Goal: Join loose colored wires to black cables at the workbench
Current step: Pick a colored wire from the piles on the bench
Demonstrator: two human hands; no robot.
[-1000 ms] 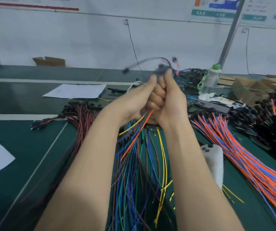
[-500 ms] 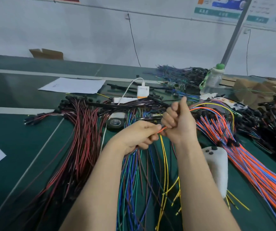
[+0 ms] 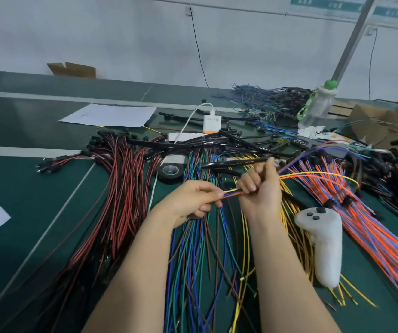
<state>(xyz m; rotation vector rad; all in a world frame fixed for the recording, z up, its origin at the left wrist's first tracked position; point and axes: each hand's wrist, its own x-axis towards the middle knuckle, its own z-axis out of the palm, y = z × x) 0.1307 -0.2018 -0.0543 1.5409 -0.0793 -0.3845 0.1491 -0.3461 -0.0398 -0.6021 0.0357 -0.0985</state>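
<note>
Above the green mat [image 3: 37, 200], left hand [image 3: 193, 200] pinches 1 slim, glossy wire bundle [image 3: 231, 193]. Right hand [image 3: 262, 188] curls round it.

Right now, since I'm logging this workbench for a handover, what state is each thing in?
left hand: pinches the held wires
right hand: grips the same wires
held wires: spanning both hands, held up
water bottle: upright, green cap on
tape roll: lying flat
charger: white cable plugged in
cardboard box: flaps open
</note>
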